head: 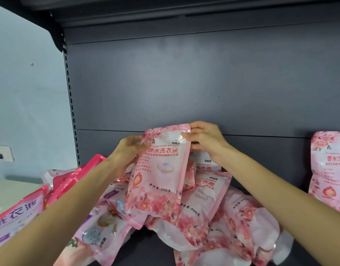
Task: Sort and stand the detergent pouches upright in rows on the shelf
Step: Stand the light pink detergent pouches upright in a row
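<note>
I hold a pink floral detergent pouch point(161, 169) upright above a heap of pouches, its printed front facing me. My left hand point(127, 148) grips its upper left edge. My right hand point(203, 140) pinches its top right corner. Below it lies a jumbled pile of pink pouches point(209, 217), flat and overlapping on the dark shelf. One pink pouch point(328, 173) stands upright at the far right against the back panel. Pouches with purple labels point(100, 227) lie at the lower left.
The dark shelf back panel point(184, 83) rises behind the pile, with another shelf overhead. A slotted upright point(69, 93) marks the shelf's left side. Brighter pink pouches point(77, 177) lean at the left. A light wall with a socket point(4, 153) lies beyond.
</note>
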A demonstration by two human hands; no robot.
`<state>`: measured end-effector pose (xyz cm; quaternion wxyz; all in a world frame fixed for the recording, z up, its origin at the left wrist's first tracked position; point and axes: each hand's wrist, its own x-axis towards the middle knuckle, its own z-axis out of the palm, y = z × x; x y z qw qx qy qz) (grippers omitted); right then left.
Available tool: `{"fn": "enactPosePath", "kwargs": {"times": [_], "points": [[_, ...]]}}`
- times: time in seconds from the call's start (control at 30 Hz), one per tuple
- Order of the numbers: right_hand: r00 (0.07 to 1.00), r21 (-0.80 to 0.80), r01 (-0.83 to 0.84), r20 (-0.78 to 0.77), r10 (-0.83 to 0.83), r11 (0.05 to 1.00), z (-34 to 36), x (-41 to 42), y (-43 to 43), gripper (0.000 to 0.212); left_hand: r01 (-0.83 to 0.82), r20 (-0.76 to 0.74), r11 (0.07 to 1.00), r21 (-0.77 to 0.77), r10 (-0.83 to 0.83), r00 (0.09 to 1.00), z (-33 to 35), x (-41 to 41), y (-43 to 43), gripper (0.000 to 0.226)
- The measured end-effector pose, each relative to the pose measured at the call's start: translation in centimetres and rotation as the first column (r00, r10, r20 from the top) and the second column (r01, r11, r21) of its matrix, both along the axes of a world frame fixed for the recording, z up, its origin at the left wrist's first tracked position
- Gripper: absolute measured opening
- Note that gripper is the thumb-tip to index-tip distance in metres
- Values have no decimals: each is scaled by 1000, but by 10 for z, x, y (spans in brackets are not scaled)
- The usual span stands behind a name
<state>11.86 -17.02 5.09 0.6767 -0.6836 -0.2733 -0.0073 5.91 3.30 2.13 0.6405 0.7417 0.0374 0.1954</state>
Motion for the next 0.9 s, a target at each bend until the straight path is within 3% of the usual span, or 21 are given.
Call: {"fn": "enactPosePath", "kwargs": {"times": [0.23,0.6,0.8,0.9], "points": [[999,58,-27,27,26,998,10,-16,-5,14,18,58,992,-124,-11,998,14,-17,-5,8],[999,230,-44,-6,47,972,14,-45,-15,21,48,160,995,-82,-34,987,40,-56,-17,14],[972,39,-204,-109,207,978,-3,-61,-29,30,88,167,991,-104,-70,984,49,-71,-24,7],[973,60,-200,-109,206,978,-6,-70,-36,31,121,178,985,-121,-98,979,52,-79,-28,4]]}}
